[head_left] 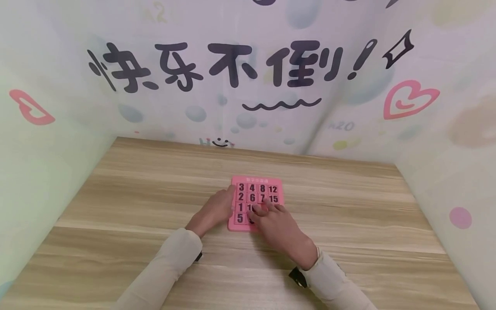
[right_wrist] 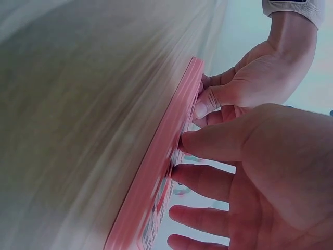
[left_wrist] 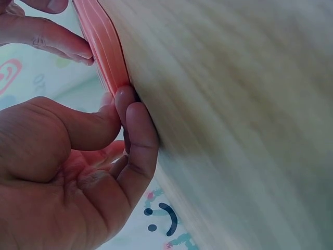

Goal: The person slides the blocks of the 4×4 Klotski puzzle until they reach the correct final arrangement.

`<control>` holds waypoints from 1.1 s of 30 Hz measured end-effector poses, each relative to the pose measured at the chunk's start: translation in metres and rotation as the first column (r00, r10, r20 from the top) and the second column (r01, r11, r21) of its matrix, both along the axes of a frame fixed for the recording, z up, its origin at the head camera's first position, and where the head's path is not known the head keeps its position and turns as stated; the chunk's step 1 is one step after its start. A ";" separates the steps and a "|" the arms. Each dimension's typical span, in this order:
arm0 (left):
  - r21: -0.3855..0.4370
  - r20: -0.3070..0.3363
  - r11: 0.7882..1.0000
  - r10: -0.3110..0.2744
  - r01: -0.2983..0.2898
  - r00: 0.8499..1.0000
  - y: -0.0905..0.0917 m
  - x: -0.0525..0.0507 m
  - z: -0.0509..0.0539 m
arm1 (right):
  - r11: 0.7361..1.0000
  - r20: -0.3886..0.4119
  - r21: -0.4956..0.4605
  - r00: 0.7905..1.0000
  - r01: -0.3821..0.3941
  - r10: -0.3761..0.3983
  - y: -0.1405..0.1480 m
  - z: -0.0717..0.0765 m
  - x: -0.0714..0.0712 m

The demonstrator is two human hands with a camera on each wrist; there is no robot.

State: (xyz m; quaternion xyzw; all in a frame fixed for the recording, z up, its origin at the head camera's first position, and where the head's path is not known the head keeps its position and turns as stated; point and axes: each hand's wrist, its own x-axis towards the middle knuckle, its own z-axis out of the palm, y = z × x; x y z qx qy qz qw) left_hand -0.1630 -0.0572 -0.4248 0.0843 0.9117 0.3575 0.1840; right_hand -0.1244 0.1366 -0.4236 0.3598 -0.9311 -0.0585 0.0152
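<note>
A pink sliding number puzzle (head_left: 257,189) lies flat on the table, its black-numbered tiles facing up. My left hand (head_left: 215,209) pinches the puzzle's left edge between thumb and curled fingers; the left wrist view shows the fingers (left_wrist: 140,130) against the side of the pink frame (left_wrist: 106,47). Over the lower right part of the board, my right hand (head_left: 280,230) touches the tiles with its thumb and a fingertip. Its other fingers (right_wrist: 200,220) reach out fairly straight above the board. That hand hides several tiles in the lower rows.
The wood-grain table (head_left: 155,181) extends around the puzzle on all sides. A pale printed cloth (head_left: 174,112) with large dark characters stands behind the table, and similar walls rise at the left and right.
</note>
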 end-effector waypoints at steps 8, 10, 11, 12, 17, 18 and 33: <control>0.010 -0.004 1.000 0.010 -0.010 1.000 0.002 0.002 0.001 | 0.995 0.097 -0.065 0.993 0.071 -0.064 0.012 0.006 -0.002; 0.021 0.000 1.000 0.018 -0.018 1.000 0.002 0.003 0.001 | 0.990 0.108 -0.079 0.988 0.120 -0.111 0.021 0.008 -0.002; 0.027 0.001 0.999 0.021 -0.021 1.000 0.003 0.003 0.001 | 0.986 0.109 -0.079 0.985 0.144 -0.135 0.025 0.009 -0.003; 0.032 0.002 0.999 0.024 -0.024 1.000 0.003 0.004 0.001 | 0.984 0.109 -0.077 0.982 0.163 -0.154 0.030 0.010 -0.003; 0.042 0.014 0.999 0.029 -0.030 0.999 0.003 0.004 0.001 | 0.977 0.128 -0.057 0.972 0.208 -0.199 0.046 0.015 -0.002; 0.041 0.016 0.999 0.030 -0.031 0.999 0.003 0.004 0.001 | 0.976 0.139 -0.059 0.970 0.211 -0.201 0.048 0.015 -0.001; 0.022 0.016 0.999 0.027 -0.027 1.000 0.003 0.003 0.000 | 0.970 0.172 -0.071 0.961 0.231 -0.216 0.050 0.010 0.002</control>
